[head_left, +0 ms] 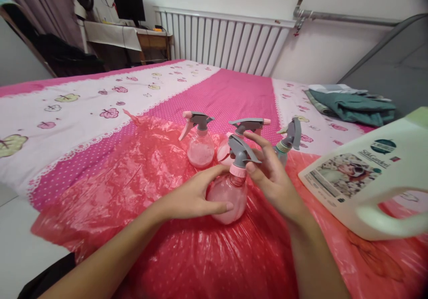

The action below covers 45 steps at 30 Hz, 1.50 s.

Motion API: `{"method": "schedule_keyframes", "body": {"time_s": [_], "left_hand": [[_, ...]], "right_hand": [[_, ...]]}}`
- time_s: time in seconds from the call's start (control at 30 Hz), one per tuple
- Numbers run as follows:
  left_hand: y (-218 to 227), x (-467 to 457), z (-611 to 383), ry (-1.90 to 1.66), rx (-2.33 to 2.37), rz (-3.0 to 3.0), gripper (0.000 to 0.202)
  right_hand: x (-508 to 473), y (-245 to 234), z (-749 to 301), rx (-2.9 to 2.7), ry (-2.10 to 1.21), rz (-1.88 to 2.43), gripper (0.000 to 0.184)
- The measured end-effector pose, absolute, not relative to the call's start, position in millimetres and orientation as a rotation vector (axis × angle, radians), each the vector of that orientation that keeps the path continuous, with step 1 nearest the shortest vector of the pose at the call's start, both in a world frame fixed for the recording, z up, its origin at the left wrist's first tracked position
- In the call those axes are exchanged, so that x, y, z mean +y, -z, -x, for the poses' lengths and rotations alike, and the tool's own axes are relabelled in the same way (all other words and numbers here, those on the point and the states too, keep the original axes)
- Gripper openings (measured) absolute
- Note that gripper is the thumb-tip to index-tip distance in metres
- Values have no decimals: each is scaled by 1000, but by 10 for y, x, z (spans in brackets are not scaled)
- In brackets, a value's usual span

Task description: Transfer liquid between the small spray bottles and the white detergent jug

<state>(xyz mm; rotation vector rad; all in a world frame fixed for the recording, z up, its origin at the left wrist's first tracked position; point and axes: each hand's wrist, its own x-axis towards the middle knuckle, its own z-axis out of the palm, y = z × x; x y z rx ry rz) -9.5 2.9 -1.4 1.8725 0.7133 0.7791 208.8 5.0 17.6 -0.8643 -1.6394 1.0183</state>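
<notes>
Right in front of me a clear round spray bottle point(230, 203) with a pink collar and grey sprayer head stands slightly tilted on red plastic sheeting point(133, 169). My left hand point(197, 196) wraps round its body, thumb across the front. My right hand point(272, 174) is beside the sprayer head, fingers spread, with the thumb tip at the collar; whether it presses there I cannot tell. Behind stand a pink-triggered spray bottle point(200, 149), another with a grey and pink head point(249, 124), partly hidden, and a green-collared one point(289, 140) behind my right hand.
A large pale green jug point(361, 178) with a handle stands at the right on the sheeting. Folded clothes point(354, 105) lie farther back on the pink patterned bed point(240, 89). Beyond are a radiator point(224, 40), a desk with a monitor point(128, 2), and a dark chair point(50, 49).
</notes>
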Motion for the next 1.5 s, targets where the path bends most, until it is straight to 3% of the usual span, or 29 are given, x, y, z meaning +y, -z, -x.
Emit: {"method": "schedule_keyframes", "body": {"time_s": [0.17,0.33,0.67,1.23,1.4,1.5], "left_hand": [[-18,20,81,-810,713,-1855,67],[-36,-10,41,-939,714,-1735,45],[-173,-34,-140,-1277,620,-1460,24],[-973,-334,180,-2068,735,-1262,31],[-802,-559,620,-2082,917,-1037,26],[-528,-689,977,-1951,1112,-902,46]], "right_hand": [[51,-191,-2144,-1702,-1093,848,57],[39,-193,-2184,-1754,-1146,788,80],[-4,-151,-2110,-1909,-1068,847,106],[73,-110,-2080,-1961,-1087,869,97],[100,-91,-2078,-1954,-1093,936,105],[105,-145,-2077,-1924,-1023,1029,114]]}}
